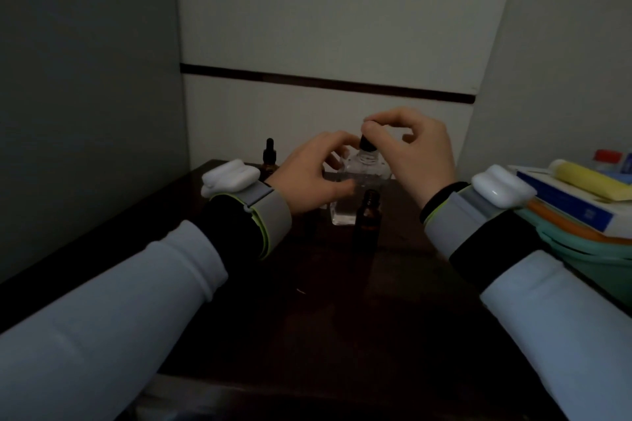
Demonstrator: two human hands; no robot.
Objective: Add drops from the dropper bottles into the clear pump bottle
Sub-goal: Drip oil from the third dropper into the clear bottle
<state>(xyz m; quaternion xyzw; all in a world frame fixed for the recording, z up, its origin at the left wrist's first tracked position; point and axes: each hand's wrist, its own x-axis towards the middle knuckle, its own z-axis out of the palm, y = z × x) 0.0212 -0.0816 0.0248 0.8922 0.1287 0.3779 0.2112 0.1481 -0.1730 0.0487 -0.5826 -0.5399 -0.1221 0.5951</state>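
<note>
One dropper bottle [367, 215] stands open, my right hand [422, 150] pinches a dropper [367, 143] over the pump bottle [342, 212] that my left hand [307, 174] grips; the second bottle [269, 155], capped, is left to do, I think.

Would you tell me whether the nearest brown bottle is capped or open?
Open: the brown bottle has a bare neck; the right hand pinches a black dropper cap.

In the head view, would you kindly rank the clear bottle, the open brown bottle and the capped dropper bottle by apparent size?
1. Clear bottle, though partly covered.
2. Open brown bottle, nearer the camera.
3. Capped dropper bottle, farthest and half hidden, so unsure.
</note>
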